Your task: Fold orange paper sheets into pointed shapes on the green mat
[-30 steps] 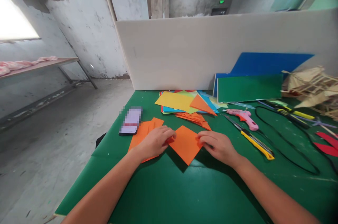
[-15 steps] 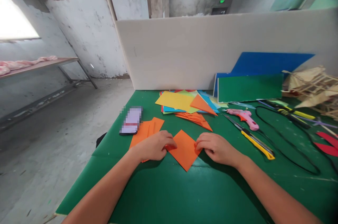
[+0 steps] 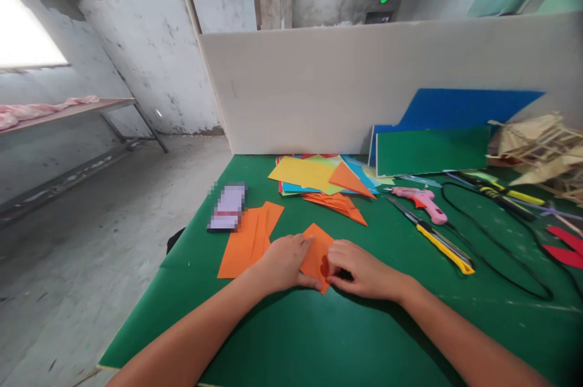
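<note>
A square of orange paper [image 3: 316,253] lies diamond-wise in front of me, its near corner pointing my way. My left hand [image 3: 288,262] rests over its left side, fingers stretched along the sheet and thumb apart near the bottom corner. On the right side, my right hand [image 3: 350,265] pinches the paper's edge between curled fingers and thumb; the right corner is hidden by it. More orange sheets [image 3: 243,241] lie to the left, partly under my left forearm. Beyond the hands sits a fanned pile of folded orange triangles [image 3: 339,205].
A phone [image 3: 228,208] lies at the left. Coloured paper [image 3: 300,173] is stacked at the back. To the right are a utility knife [image 3: 444,250], a pink glue gun [image 3: 421,200] with its cord and red-handled scissors [image 3: 565,247]. A white board [image 3: 319,89] stands behind.
Both hands have moved closer together over the orange square. My left hand has slid right onto the sheet and flattened; my right hand has come left and nearer, bringing the right edge inward.
</note>
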`<state>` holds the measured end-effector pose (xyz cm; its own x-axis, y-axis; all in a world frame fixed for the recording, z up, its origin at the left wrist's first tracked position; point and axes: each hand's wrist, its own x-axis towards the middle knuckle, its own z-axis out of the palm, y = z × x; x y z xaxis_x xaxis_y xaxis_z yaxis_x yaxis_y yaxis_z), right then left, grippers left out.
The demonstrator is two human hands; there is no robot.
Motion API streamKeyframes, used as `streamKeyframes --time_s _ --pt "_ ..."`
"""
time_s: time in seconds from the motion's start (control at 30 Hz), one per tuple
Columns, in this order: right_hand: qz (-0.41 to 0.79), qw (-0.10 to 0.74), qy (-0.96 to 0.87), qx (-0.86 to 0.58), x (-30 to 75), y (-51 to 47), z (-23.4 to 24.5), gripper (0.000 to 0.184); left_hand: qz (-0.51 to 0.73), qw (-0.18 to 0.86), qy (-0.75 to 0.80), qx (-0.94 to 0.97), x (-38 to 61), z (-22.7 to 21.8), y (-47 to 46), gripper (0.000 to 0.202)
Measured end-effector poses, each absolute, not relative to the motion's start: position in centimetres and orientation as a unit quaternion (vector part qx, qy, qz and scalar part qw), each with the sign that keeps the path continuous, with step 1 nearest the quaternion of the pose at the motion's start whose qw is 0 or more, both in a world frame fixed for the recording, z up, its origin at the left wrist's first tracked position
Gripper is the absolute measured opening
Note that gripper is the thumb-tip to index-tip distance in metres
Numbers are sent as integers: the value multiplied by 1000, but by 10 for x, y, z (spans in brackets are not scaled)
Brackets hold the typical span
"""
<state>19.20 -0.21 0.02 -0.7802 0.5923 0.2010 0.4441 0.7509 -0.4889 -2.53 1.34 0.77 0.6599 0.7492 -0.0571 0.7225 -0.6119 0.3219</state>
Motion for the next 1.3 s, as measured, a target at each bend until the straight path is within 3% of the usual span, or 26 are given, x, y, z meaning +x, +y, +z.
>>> streamKeyframes --time_s 0.33,0.5,0.6,0.77,0.97,1.13,1.2,1.3 --pt "263 171 -910 -271 185 -5 -4 11 11 170 439 882 -17 13 15 114" --pt "210 205 -876 -383 183 4 -9 6 -20 140 461 876 -7 14 23 124" --pt "165 227 -859 -429 181 10 -14 13 -33 115 475 872 -2 12 26 119" --pt "154 194 -870 -426 182 16 -17 30 -35 85 494 865 -2 13 29 103" --pt "184 181 -874 -412 198 17 -6 20 -50 123 502 855 -7 22 21 88" --pt "212 188 -888 -363 217 16 -3 18 2 198 475 857 -27 23 17 54" --pt "211 192 -889 -358 218 15 -2 12 14 222 426 877 -37 22 18 65" --pt "213 186 -891 -355 215 13 -1 37 36 212 389 896 -44 20 19 77"
